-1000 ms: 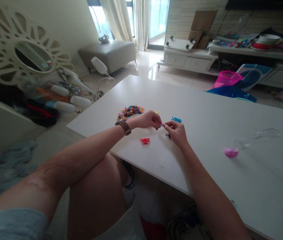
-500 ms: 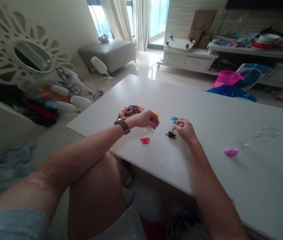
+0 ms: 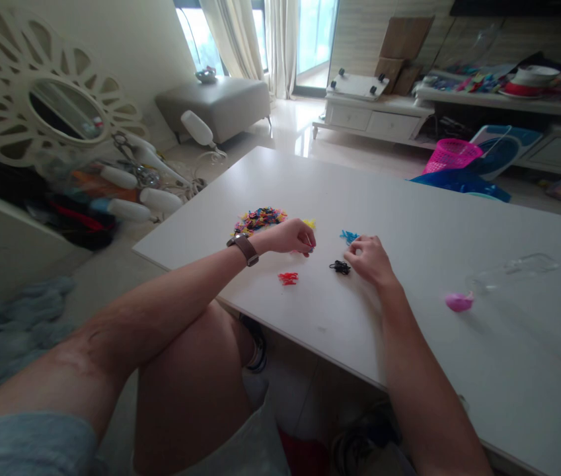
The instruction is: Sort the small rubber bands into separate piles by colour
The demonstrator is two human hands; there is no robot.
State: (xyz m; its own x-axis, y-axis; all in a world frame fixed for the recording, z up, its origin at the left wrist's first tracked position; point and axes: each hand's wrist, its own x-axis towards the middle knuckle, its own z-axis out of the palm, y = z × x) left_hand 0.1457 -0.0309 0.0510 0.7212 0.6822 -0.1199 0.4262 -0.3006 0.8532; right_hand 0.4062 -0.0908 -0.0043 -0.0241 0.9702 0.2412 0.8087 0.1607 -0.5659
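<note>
My left hand (image 3: 301, 237), with a watch (image 3: 243, 248) at the wrist, is closed just above the table, its fingertips pressed together on something too small to make out. Partly hidden behind it lie some yellow bits (image 3: 309, 224) and a little pink. My right hand (image 3: 369, 256) is closed in a pinch beside a small heap of black elastic bands (image 3: 340, 267); whatever the pinch holds is not visible. Blue bands (image 3: 348, 236) lie just beyond these fingers. A red heap (image 3: 289, 279) is nearer me, and a mixed multicoloured pile (image 3: 263, 217) sits beyond my left forearm.
The white table (image 3: 409, 330) carries a pink pouch-like item (image 3: 459, 302) and a clear plastic container (image 3: 513, 270) on the right. A lamp with white shades (image 3: 197, 128) stands past its left edge. Beyond the right side are a pink basket (image 3: 451, 156) and a blue stool-like item.
My right hand has shifted very slightly; the black strand earlier visible at its fingertips no longer shows apart from the heap. My left hand stays almost in place.
</note>
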